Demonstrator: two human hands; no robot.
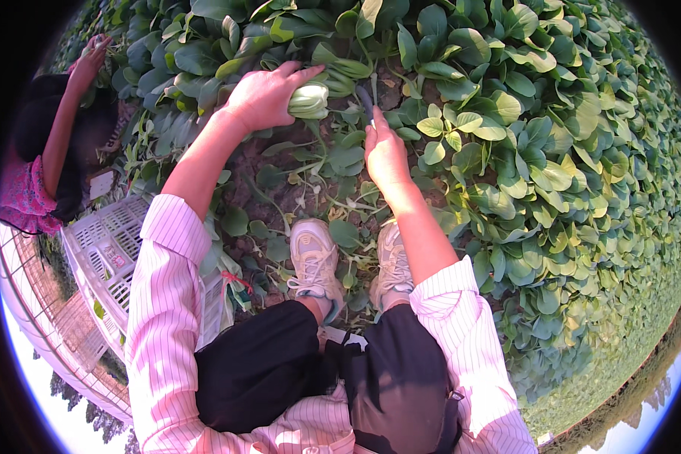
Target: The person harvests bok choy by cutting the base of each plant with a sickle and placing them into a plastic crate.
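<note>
My left hand (265, 97) is closed round a head of leafy greens, its pale cut base (309, 101) turned to the right and its leaves partly hidden by the hand. Just right of it, my right hand (385, 148) grips a tool with a dark, curved blade (365, 101), probably a small sickle; its handle is mostly hidden in the fingers. The blade lies beside the pale stem (374, 88) of a standing plant. Another green bunch (340, 76) rests between the two hands. Loose leaves (343, 159) lie on the soil below.
Dense leafy greens (545, 170) stand ahead and to the right. A white plastic crate (108, 244) sits at the left, near a red tie (236, 279). Beyond it, another person's arm (62, 130) reaches into the plants. My shoes (313, 255) stand on littered soil.
</note>
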